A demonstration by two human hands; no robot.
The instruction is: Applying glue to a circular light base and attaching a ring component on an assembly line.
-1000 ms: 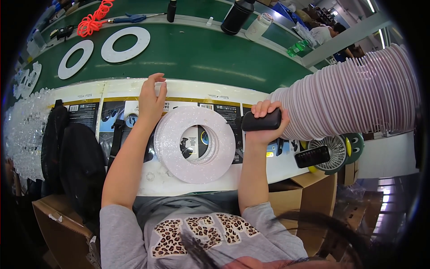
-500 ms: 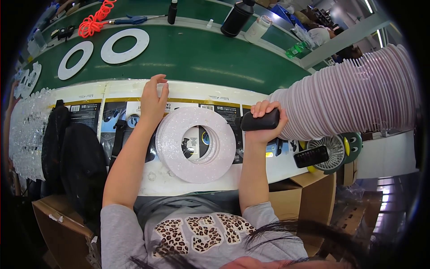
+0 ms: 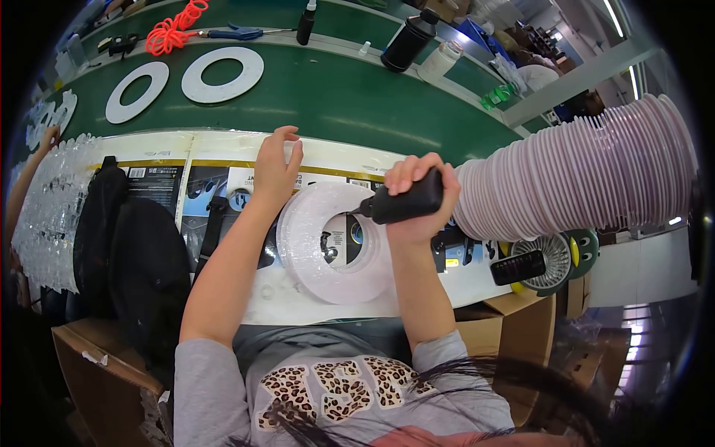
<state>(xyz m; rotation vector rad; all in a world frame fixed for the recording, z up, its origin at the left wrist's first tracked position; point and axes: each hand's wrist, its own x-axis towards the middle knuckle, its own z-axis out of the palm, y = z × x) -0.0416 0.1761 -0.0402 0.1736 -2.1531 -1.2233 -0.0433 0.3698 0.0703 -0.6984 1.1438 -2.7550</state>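
Centre of the frame: a pale, translucent plastic ring [image 3: 328, 242] lies flat on printed sheets [image 3: 186, 186] at the near edge of the bench. The right hand [image 3: 421, 201] is clenched round a black squeeze bottle [image 3: 402, 203], whose nozzle touches the ring's inner rim on its right side. The left hand [image 3: 277, 167] rests with loosely spread fingers at the ring's upper left edge, steadying it and gripping nothing. Judged from the nozzle's place, the work on the inner rim is under way; how much of the rim is covered cannot be told. The ring looks thin, flat and faintly pebbled. At right a long stack of like rings [image 3: 573, 179] lies on its side; two white rings [image 3: 223, 74] lie on the green belt [image 3: 357, 104], upper left.
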